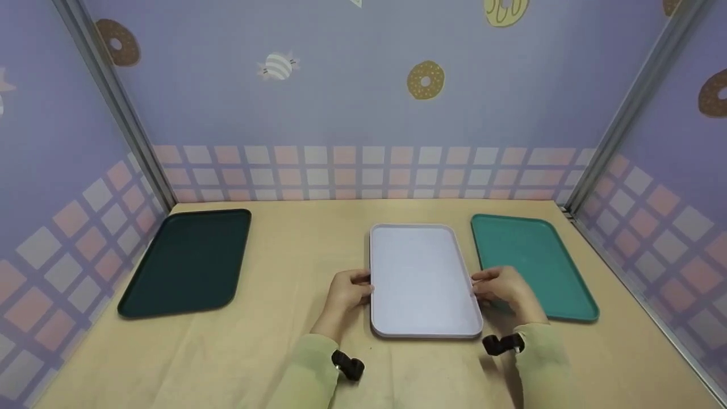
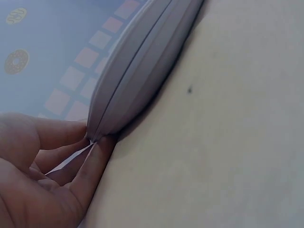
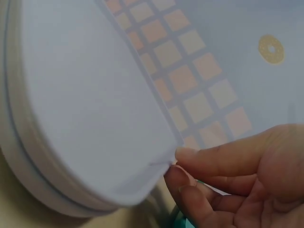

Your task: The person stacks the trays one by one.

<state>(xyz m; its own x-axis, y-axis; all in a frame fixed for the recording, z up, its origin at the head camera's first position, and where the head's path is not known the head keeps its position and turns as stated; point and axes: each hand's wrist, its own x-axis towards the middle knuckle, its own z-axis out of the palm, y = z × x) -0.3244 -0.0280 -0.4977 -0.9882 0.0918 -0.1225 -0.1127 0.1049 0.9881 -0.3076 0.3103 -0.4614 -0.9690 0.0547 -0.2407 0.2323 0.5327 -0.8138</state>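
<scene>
A white rectangular tray (image 1: 423, 278) lies in the middle of the table, its long sides running away from me. Both wrist views show a seam along its edge, with a second pale tray (image 3: 19, 168) stacked under it. At the left long side, my left hand (image 1: 346, 295) pinches the rim between thumb and fingers. My right hand (image 1: 505, 289) pinches the opposite rim, thumb at the top edge and fingers below. Part of a teal tray (image 1: 528, 264) is hidden behind the right hand.
On the far left lies a dark green tray (image 1: 190, 261). The table (image 1: 295, 255) has a pale cloth-like cover and is walled at the back and both sides by patterned panels (image 1: 352, 108). The teal tray sits close to the white tray's right side.
</scene>
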